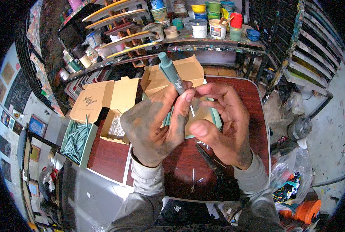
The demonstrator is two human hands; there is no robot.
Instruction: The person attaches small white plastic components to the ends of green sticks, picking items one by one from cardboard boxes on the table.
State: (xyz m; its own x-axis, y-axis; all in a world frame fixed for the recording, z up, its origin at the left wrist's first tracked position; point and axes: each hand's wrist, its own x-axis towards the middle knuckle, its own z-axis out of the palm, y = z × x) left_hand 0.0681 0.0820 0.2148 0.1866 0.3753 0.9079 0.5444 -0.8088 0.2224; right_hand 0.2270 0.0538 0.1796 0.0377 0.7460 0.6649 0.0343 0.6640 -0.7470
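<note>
My left hand [157, 123] pinches a grey-green click pen [170, 71] between thumb and fingers, its push-button end tilted up and to the left. Beneath the barrel a thin white stick [192, 110] shows; whether it is joined to the pen I cannot tell. Close by on the right is my right hand [226, 123], its fingers curved and its thumb apart from them, with nothing seen in its grasp. Behind both hands stands a cardboard box [176, 69] with raised flaps, partly hidden by them.
A box of several green pens [76, 141] stands at the left, beside a brown box of thin white pieces [116, 125]. Black-handled scissors [211, 158] and small white scraps lie on the dark red table [180, 178]. Paint tubs [198, 29] fill a shelf behind; a plastic bag [292, 178] sits right.
</note>
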